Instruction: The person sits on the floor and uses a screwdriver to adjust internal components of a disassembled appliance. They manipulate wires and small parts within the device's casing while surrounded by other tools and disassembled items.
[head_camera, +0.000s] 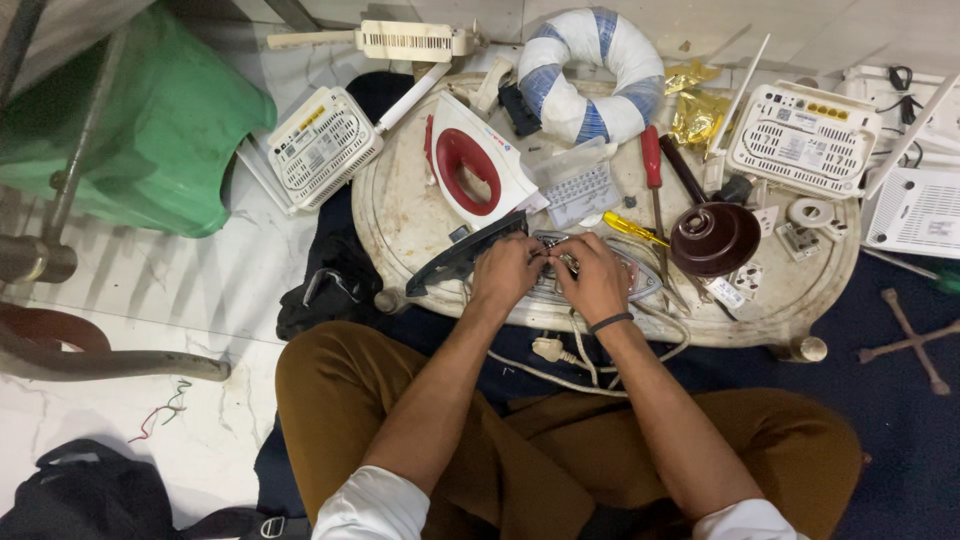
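Our left hand (505, 272) and right hand (592, 278) meet over the soleplate (640, 280) at the near edge of the tray (400, 215) — fingers of both curled tight around small metal parts (562, 260) at its middle. A black cover (455, 258) lies just left of our left hand, a red-and-white iron shell (478, 165) beyond it. Right of the soleplate sit a yellow screwdriver (632, 229) and a brown plunger (712, 236) — cord (560, 365) trails toward our lap
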